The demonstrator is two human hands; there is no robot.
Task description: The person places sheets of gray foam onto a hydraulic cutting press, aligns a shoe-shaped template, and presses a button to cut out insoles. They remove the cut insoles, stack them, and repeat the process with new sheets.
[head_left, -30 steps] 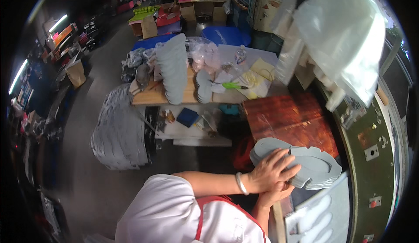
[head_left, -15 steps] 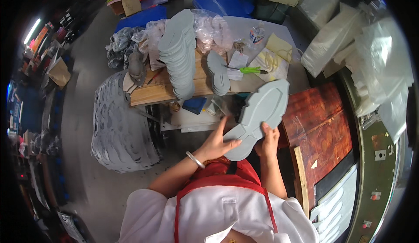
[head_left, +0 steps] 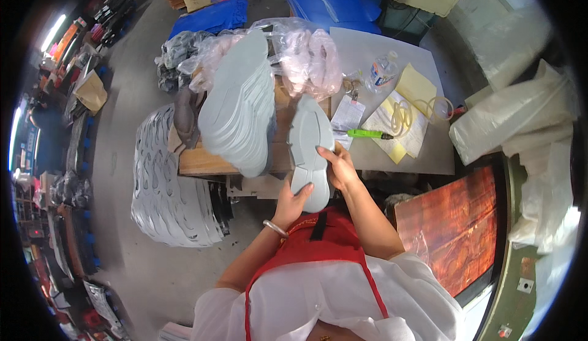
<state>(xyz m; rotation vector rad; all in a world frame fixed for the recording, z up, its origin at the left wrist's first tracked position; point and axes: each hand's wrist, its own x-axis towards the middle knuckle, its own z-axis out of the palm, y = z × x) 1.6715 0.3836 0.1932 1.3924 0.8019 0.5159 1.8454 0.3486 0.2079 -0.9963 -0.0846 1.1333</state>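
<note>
Half the sole (head_left: 309, 145) behind hands

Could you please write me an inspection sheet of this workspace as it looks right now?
Surface: wooden bench beside a grey board.
Job's things: grey shoe sole; tall stack of grey soles to its left.
Clutter: clear plastic bags, plastic bottle, yellow papers, green pen.
Grippers: left hand and right hand both grip the sole.
Cables: clear tubing.
Surroundings: cut grey sheets on floor, blue sheets.
</note>
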